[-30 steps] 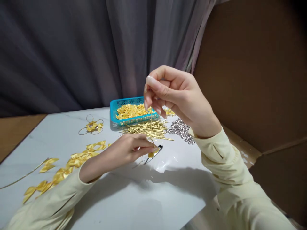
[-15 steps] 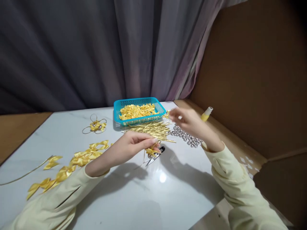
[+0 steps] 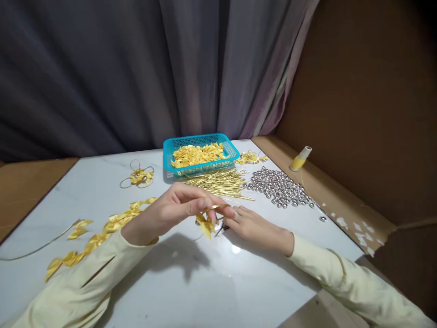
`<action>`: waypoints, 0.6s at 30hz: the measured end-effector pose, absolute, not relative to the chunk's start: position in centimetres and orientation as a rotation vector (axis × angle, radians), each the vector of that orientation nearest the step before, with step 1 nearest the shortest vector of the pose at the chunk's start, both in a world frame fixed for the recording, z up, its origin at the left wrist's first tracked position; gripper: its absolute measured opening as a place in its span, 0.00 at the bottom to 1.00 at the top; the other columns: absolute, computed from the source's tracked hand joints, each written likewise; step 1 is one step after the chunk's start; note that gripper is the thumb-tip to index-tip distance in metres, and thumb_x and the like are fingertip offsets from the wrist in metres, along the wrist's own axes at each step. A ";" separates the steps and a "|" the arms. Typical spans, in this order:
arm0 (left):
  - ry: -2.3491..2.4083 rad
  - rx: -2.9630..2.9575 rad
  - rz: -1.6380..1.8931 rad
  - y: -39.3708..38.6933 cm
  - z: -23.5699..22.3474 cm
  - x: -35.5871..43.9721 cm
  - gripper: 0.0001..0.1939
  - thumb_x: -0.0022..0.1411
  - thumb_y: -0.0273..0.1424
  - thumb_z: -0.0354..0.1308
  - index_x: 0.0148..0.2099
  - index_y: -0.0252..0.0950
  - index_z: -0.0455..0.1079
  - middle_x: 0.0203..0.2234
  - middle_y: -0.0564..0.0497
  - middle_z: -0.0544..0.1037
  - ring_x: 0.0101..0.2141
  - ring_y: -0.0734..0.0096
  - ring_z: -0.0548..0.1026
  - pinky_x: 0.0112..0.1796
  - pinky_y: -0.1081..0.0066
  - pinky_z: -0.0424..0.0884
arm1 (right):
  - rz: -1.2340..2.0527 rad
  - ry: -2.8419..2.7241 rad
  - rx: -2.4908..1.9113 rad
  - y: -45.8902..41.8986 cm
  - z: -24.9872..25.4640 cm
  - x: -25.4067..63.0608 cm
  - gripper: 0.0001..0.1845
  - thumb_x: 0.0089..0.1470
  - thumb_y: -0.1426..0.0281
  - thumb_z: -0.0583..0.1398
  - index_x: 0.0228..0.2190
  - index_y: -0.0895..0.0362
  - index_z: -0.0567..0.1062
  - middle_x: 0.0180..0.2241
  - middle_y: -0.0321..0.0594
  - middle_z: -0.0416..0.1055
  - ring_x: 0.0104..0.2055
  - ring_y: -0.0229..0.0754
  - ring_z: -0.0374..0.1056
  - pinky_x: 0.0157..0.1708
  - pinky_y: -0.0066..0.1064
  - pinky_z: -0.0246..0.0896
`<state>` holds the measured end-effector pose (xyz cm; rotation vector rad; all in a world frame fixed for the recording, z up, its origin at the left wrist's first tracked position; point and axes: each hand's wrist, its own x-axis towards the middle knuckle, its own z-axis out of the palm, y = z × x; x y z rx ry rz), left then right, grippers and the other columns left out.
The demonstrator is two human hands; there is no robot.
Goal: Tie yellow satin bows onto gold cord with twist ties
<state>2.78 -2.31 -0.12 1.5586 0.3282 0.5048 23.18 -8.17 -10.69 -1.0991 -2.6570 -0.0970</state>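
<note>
My left hand [image 3: 186,207], above the middle of the table, pinches a yellow ribbon bow piece [image 3: 205,224] with a gold wire loop. A silver bead shows at the bow's left side, partly behind the fingers. My right hand [image 3: 254,225] is low at the tabletop, just right of the left fingertips. Its bent fingers close over the black handle of small scissors [image 3: 220,231]. The scissor blades point toward the lower left, and most of the handle is hidden by the hand.
Behind my hands stands a blue basket [image 3: 201,171] of yellow bows. Gold wire strips [image 3: 221,183] lie before it, silver beads [image 3: 278,187] to their right. Yellow bows [image 3: 95,241] line the left. Finished-looking bow ornaments [image 3: 139,176] rest farther back. A thread spool [image 3: 299,160] stands at right.
My right hand has come down and left from above the beads to the scissors on the table. My left hand still holds the bow piece, now turned with its wire loop showing.
</note>
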 end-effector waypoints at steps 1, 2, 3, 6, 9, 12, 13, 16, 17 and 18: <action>0.295 1.534 0.513 -2.3 -0.3 2.8 0.14 0.58 0.36 0.57 0.26 0.32 0.75 0.32 0.42 0.79 0.36 0.61 0.76 0.34 0.67 0.72 | -0.190 -2.698 -1.121 -8.4 -10.9 23.1 0.08 0.59 0.75 0.49 0.33 0.61 0.67 0.36 0.46 0.66 0.39 0.45 0.61 0.36 0.36 0.58; 0.268 1.510 0.516 -2.2 -0.4 2.8 0.14 0.58 0.35 0.57 0.26 0.32 0.75 0.32 0.42 0.79 0.36 0.60 0.76 0.34 0.67 0.72 | -0.234 -2.719 -1.134 -8.6 -11.0 23.1 0.09 0.60 0.75 0.47 0.33 0.61 0.67 0.36 0.47 0.66 0.38 0.45 0.60 0.36 0.37 0.58; 0.248 1.494 0.515 -2.2 -0.5 2.8 0.13 0.58 0.35 0.57 0.26 0.32 0.75 0.32 0.43 0.79 0.36 0.60 0.76 0.35 0.67 0.72 | -0.239 -2.723 -1.145 -8.8 -11.0 23.1 0.10 0.60 0.74 0.47 0.33 0.61 0.67 0.35 0.46 0.66 0.37 0.44 0.60 0.35 0.36 0.58; 0.209 1.460 0.504 -2.2 -0.7 2.8 0.12 0.57 0.35 0.58 0.27 0.33 0.75 0.33 0.43 0.79 0.34 0.62 0.76 0.33 0.68 0.73 | -0.086 -2.654 -1.199 -9.1 -10.9 23.6 0.12 0.61 0.71 0.46 0.39 0.62 0.66 0.34 0.45 0.65 0.36 0.43 0.59 0.35 0.35 0.59; 0.163 1.400 0.502 -2.2 -0.8 2.8 0.11 0.57 0.35 0.58 0.27 0.34 0.75 0.32 0.44 0.79 0.35 0.61 0.76 0.34 0.67 0.72 | 0.035 -2.584 -1.264 -9.1 -11.0 24.2 0.11 0.60 0.74 0.47 0.42 0.62 0.65 0.34 0.45 0.64 0.36 0.43 0.57 0.37 0.35 0.59; 0.139 1.349 0.517 -2.1 -0.8 2.9 0.11 0.58 0.34 0.57 0.27 0.35 0.75 0.32 0.45 0.79 0.36 0.61 0.76 0.36 0.65 0.72 | -0.022 -2.557 -1.311 -9.1 -11.5 24.7 0.11 0.59 0.77 0.48 0.41 0.62 0.66 0.35 0.47 0.64 0.39 0.46 0.56 0.40 0.39 0.57; 0.138 1.341 0.523 -2.1 -0.8 2.9 0.12 0.58 0.35 0.57 0.27 0.35 0.75 0.32 0.45 0.79 0.35 0.62 0.76 0.36 0.65 0.71 | -0.028 -2.529 -1.321 -9.2 -11.7 24.9 0.10 0.58 0.78 0.48 0.39 0.62 0.67 0.35 0.47 0.64 0.39 0.46 0.56 0.40 0.40 0.57; 0.131 1.337 0.527 -2.2 -0.6 2.9 0.13 0.59 0.35 0.56 0.27 0.35 0.76 0.33 0.45 0.79 0.36 0.62 0.76 0.38 0.65 0.71 | 0.105 -2.312 -1.330 -9.4 -11.2 25.9 0.08 0.57 0.78 0.49 0.35 0.60 0.67 0.33 0.45 0.62 0.36 0.44 0.57 0.36 0.38 0.58; 0.127 1.339 0.523 -2.2 -0.6 2.8 0.13 0.59 0.35 0.56 0.27 0.35 0.76 0.34 0.45 0.79 0.37 0.62 0.76 0.38 0.65 0.71 | 0.187 -2.200 -1.319 -9.7 -10.7 26.2 0.08 0.57 0.78 0.49 0.35 0.60 0.66 0.32 0.45 0.62 0.34 0.43 0.58 0.34 0.36 0.59; 0.126 1.342 0.517 -2.2 -0.6 2.8 0.13 0.59 0.35 0.56 0.27 0.35 0.76 0.35 0.45 0.79 0.37 0.61 0.76 0.38 0.65 0.71 | 0.273 -2.093 -1.293 -10.0 -9.8 26.5 0.08 0.57 0.78 0.48 0.35 0.59 0.65 0.32 0.44 0.61 0.33 0.41 0.59 0.32 0.34 0.60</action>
